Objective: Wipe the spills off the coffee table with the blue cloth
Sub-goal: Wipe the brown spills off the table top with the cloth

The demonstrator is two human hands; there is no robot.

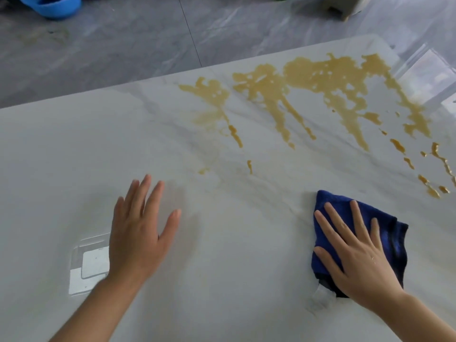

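Blue cloth point(328, 211) looks soft and limp to us, light enough to slide under 1 flat palm, and likely absorbent, so we judge it needs pressure from above rather than a pinch at an edge. We press it to the bench point(61, 156) with our right hand point(357, 253), fingers spread straight over its middle; that seems the best hold for dragging it. Our left hand point(138, 233) lies flat and spread on the bare marble-patterned top, well apart from the cloth and holding nothing. The cloth is deep blue, rumpled into a rough folded pad, darker along its right edge, with a pale tag poking out near the wrist. It sits at the near right of the bench. The spills point(320, 80), yellowish-brown pools and streaks, lie beyond it across the far right, with small drops point(434, 191) near the cloth's far corner. A blue basin point(56, 6) stands on the floor beyond.
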